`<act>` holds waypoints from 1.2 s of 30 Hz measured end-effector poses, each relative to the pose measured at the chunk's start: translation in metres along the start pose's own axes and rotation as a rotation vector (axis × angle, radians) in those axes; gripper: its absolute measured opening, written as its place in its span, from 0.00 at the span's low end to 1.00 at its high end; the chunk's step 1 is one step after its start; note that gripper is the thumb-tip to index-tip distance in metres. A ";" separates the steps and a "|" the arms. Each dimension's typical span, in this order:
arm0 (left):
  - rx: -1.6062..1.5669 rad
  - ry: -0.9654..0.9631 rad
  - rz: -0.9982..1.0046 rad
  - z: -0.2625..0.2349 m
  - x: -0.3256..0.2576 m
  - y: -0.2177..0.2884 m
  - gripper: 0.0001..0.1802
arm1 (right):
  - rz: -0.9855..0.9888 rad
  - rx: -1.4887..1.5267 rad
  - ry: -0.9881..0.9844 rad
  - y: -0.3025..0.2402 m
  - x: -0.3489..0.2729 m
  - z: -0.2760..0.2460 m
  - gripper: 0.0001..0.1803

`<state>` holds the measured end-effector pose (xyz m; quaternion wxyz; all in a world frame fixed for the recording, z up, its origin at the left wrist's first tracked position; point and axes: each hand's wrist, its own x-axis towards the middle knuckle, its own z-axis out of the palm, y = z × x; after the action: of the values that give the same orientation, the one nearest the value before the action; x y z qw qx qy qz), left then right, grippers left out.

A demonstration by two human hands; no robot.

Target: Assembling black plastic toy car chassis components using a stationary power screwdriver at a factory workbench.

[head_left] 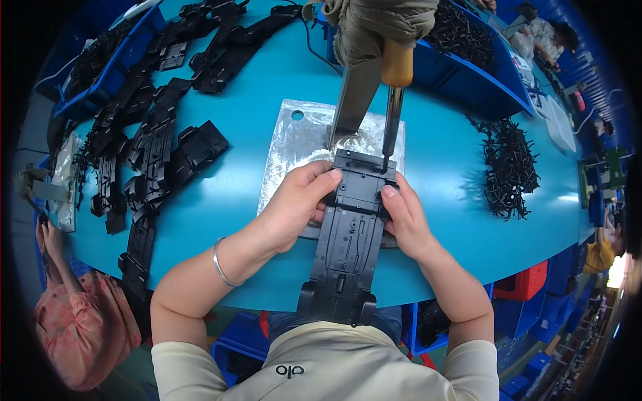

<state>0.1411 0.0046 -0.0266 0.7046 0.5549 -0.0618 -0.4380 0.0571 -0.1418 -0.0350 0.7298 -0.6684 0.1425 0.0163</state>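
A long black moulded plastic part (348, 244) lies lengthwise in front of me, its near end close to my body and its far end over a metal plate (284, 144). My left hand (284, 204) grips its left edge near the far end, thumb on top. On the opposite edge my right hand (409, 220) holds it the same way, fingers curled underneath and partly hidden. Above the far right corner, the thin tip of a wooden-handled tool like a soldering iron (394, 100) points down, at or just over the part; contact I cannot tell.
A flat metal upright (356, 100) with a cloth-wrapped top (378, 27) stands on the plate beside the tool. Black plastic parts (157, 147) pile up at left. Small black pieces (508, 167) lie at right, below a blue bin (461, 73). A co-worker (87, 327) sits at left.
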 end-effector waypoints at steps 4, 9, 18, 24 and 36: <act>-0.015 -0.010 0.001 0.003 -0.003 0.002 0.14 | 0.015 -0.027 -0.042 -0.005 -0.002 0.000 0.18; -0.013 -0.004 -0.006 0.002 -0.002 0.000 0.14 | 0.089 -0.033 -0.030 -0.003 -0.003 -0.002 0.18; -0.017 -0.014 0.013 0.004 -0.001 0.004 0.15 | 0.003 0.020 0.009 -0.003 -0.001 0.003 0.19; -0.026 -0.036 0.026 0.002 0.000 0.005 0.15 | 0.020 0.043 0.010 -0.002 0.000 0.003 0.21; -0.015 -0.024 0.024 0.002 -0.001 0.005 0.16 | 0.018 -0.030 0.005 0.003 0.000 0.000 0.18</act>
<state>0.1425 0.0036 -0.0211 0.7131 0.5434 -0.0736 -0.4368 0.0567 -0.1417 -0.0377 0.7192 -0.6780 0.1500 0.0232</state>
